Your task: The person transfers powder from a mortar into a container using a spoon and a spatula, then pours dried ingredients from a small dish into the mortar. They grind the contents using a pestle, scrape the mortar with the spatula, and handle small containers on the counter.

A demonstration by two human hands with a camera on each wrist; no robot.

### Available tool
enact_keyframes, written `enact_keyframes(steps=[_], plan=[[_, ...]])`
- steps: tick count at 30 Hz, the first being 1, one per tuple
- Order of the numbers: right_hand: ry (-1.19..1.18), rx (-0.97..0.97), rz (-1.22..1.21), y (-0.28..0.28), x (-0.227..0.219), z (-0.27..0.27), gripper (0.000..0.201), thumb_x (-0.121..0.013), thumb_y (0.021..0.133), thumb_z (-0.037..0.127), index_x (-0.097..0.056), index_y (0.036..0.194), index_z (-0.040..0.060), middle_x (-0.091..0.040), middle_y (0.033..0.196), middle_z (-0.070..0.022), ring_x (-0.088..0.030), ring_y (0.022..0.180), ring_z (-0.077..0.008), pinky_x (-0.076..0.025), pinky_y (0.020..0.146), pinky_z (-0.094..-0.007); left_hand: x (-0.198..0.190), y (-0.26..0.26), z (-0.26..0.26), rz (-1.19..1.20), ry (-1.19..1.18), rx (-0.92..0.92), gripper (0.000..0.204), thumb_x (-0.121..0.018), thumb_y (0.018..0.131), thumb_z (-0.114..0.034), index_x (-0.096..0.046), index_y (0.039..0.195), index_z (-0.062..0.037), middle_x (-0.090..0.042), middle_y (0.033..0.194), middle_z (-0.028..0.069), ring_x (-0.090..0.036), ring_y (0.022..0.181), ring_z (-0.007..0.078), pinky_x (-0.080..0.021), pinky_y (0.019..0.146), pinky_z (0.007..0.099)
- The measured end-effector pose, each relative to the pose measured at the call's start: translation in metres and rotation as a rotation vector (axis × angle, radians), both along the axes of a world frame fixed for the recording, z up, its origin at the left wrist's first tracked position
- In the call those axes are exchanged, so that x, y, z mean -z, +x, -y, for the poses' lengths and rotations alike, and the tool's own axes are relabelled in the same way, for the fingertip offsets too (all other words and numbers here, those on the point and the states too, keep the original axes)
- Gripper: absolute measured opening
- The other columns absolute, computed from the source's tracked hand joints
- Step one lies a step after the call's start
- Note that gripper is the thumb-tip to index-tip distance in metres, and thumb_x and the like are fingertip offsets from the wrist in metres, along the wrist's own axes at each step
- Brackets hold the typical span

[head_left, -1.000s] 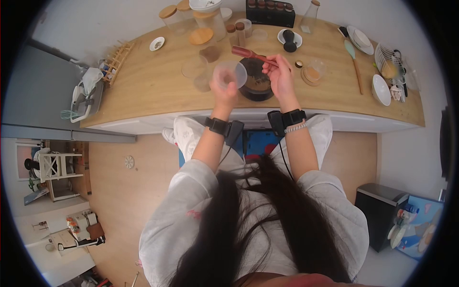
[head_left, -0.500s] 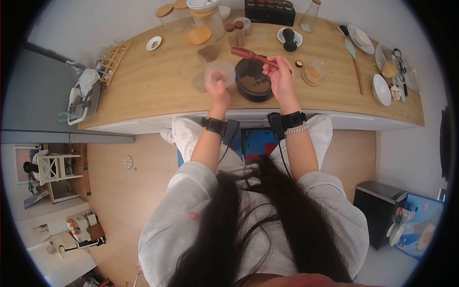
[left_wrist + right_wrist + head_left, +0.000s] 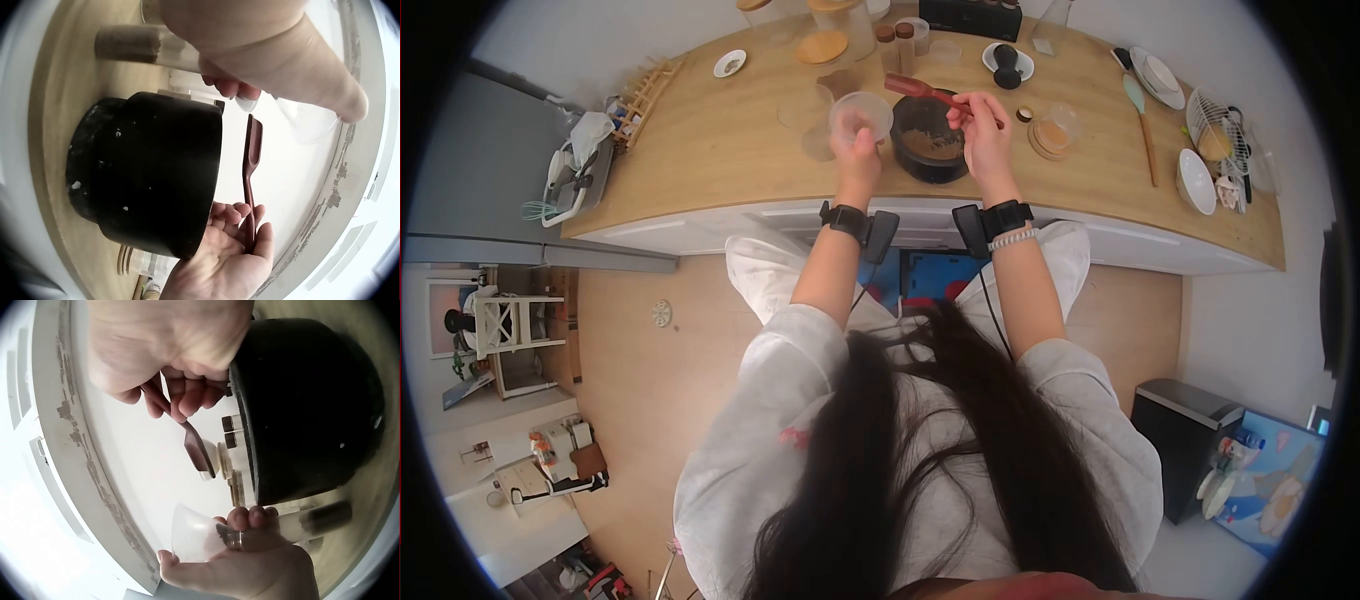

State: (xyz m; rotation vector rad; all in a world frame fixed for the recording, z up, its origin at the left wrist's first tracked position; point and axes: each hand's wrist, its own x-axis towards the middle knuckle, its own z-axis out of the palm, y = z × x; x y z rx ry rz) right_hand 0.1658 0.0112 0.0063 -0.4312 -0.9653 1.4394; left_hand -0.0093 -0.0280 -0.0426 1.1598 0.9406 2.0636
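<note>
While I follow the work from afar through the head and wrist cameras, the long wooden worktop [image 3: 720,150] is the biggest thing in front of the person. The black pot [image 3: 150,169] stands upright on it near the front edge, between the two hands, with loose brown material [image 3: 930,146] showing inside. To its right, well apart, I see a spatula [image 3: 1148,150] with a pale green head lying flat. The left hand [image 3: 858,155] is raised just left of the pot, and the right hand [image 3: 988,130] is up by the right side of its rim. Near the left hand, a jar [image 3: 128,42] with brown contents stands on the wood. On the other side, near the right hand, sits a clear round container [image 3: 1056,133] with something orange-brown in it. The left fingers curl round a clear plastic cup [image 3: 190,531], held above rim height beside the pot; I cannot tell what, if anything, is in it. The right thumb and fingers pinch the handle of a dark red scoop [image 3: 252,150], whose head hangs above the pot, pointing left and away from the person. Smallest, a little round cap [image 3: 1025,114] lies just beside the right hand.
</note>
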Motion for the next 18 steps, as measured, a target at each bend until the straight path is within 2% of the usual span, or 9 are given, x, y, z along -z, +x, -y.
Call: enact_keyframes(steps=[4, 18], plan=[[0.007, 0.033, 0.022, -0.0005, 0.0025, -0.0004, 0.022, -0.048, 0.093, 0.016, -0.06, 0.089, -0.0025, -0.059, 0.075, -0.0069, -0.053, 0.065, -0.0113, -0.043, 0.061, -0.0222, -0.0038, 0.0016, -0.0029, -0.058, -0.016, 0.006, 0.065, -0.062, 0.071, -0.058, -0.05, 0.106, -0.0046, -0.051, 0.091, 0.005, -0.055, 0.069, 0.0167, -0.044, 0.052, 0.0285], [0.03, 0.094, 0.088, -0.0025, 0.0061, -0.0013, 0.022, -0.049, 0.093, 0.017, -0.061, 0.088, -0.0006, -0.059, 0.073, -0.0047, -0.053, 0.064, -0.0094, -0.043, 0.058, -0.0208, -0.0014, 0.0029, 0.0003, -0.044, 0.017, -0.032, 0.065, -0.06, 0.072, -0.061, -0.047, 0.103, -0.0054, -0.05, 0.089, 0.0059, -0.054, 0.068, 0.0159, -0.044, 0.051, 0.0261]])
